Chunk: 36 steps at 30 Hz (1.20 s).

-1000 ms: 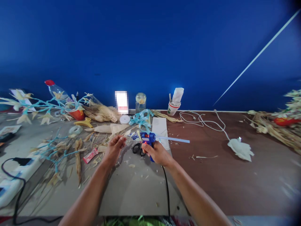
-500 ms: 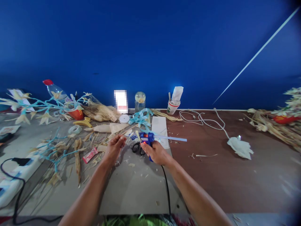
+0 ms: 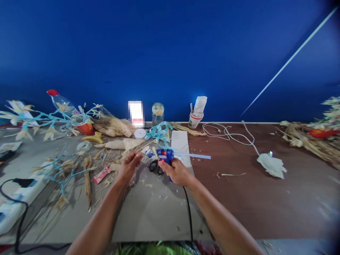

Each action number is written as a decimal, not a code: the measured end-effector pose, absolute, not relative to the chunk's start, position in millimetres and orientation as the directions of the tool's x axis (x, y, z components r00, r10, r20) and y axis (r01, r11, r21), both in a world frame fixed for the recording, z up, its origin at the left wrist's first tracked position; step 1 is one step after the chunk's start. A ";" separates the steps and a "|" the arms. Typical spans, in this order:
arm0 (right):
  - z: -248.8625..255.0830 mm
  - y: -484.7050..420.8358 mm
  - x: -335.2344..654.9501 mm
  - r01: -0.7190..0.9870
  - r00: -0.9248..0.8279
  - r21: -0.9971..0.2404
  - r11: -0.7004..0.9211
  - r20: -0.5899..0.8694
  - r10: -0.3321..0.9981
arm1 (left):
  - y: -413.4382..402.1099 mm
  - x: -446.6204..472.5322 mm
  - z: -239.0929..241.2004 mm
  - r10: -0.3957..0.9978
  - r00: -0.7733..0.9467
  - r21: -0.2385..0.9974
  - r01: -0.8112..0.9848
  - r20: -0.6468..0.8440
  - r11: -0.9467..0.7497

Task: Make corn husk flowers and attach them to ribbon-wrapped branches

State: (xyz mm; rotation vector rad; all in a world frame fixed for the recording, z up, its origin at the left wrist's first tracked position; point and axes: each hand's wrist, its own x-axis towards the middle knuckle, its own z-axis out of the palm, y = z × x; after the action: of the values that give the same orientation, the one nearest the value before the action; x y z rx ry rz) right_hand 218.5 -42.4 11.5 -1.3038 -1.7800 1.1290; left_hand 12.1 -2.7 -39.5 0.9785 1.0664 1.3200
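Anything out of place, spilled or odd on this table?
Nothing looks damaged. Husk scraps are strewn loose over the grey table beside the left hand, and scissors lie just below the lit glue gun gripped by the right hand.

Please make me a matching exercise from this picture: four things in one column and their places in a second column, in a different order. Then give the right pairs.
Things
1. glue gun
2. scissors
3. jar
4. cable

Places
A. by the wall, left of the cup
B. loose on the brown table
C. in the right hand
D. lying flat, just left of that hand

Pairs: 1-C, 2-D, 3-A, 4-B
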 end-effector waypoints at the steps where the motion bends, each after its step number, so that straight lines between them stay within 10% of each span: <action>1: 11.6 -42.6 218.5 0.398 -0.293 -0.907 0.136 0.015 0.956 | -3.0 12.3 -39.0 0.999 -0.033 0.968 -0.248 -0.038 0.029; 36: 22.0 -45.5 218.4 0.462 -0.292 -0.865 0.196 0.060 0.955 | -2.8 12.4 -39.7 0.999 -0.019 0.972 -0.233 -0.036 0.030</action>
State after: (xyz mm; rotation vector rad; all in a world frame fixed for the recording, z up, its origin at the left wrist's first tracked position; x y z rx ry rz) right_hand 218.4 -45.5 22.0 -1.3217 -1.8530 1.0171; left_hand 12.4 -2.8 -39.7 0.9998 1.0663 1.3039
